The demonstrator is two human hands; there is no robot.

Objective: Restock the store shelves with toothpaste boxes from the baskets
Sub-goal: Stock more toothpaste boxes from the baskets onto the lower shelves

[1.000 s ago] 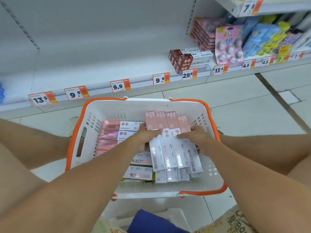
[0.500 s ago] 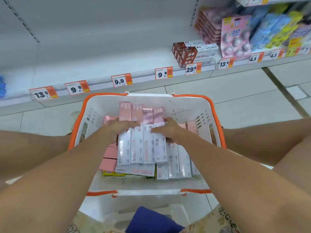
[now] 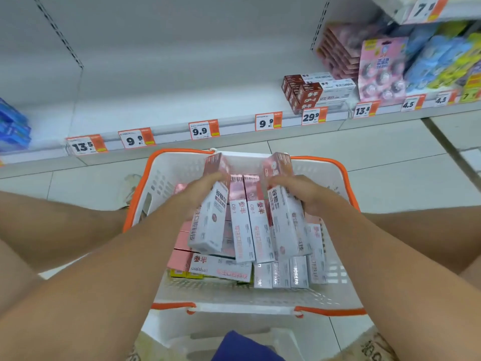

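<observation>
A white basket with an orange rim (image 3: 347,178) sits on the floor between my knees, holding many pink-and-white toothpaste boxes (image 3: 221,268). My left hand (image 3: 201,190) and my right hand (image 3: 302,190) grip a row of several pink-and-white boxes (image 3: 250,220) from either side, lifted above the basket. The outer boxes tilt outward. The low white shelf (image 3: 156,100) ahead is mostly bare, with brown-and-white toothpaste boxes (image 3: 316,91) at its right end.
Orange price tags (image 3: 203,130) line the shelf edge. Pink and blue packaged goods (image 3: 382,66) fill the bay to the right; blue packs (image 3: 13,126) sit at far left. A white stool and blue cloth (image 3: 242,345) lie below the basket on the tiled floor.
Both hands have lifted the row of boxes up out of the basket, and the outer boxes have tipped apart.
</observation>
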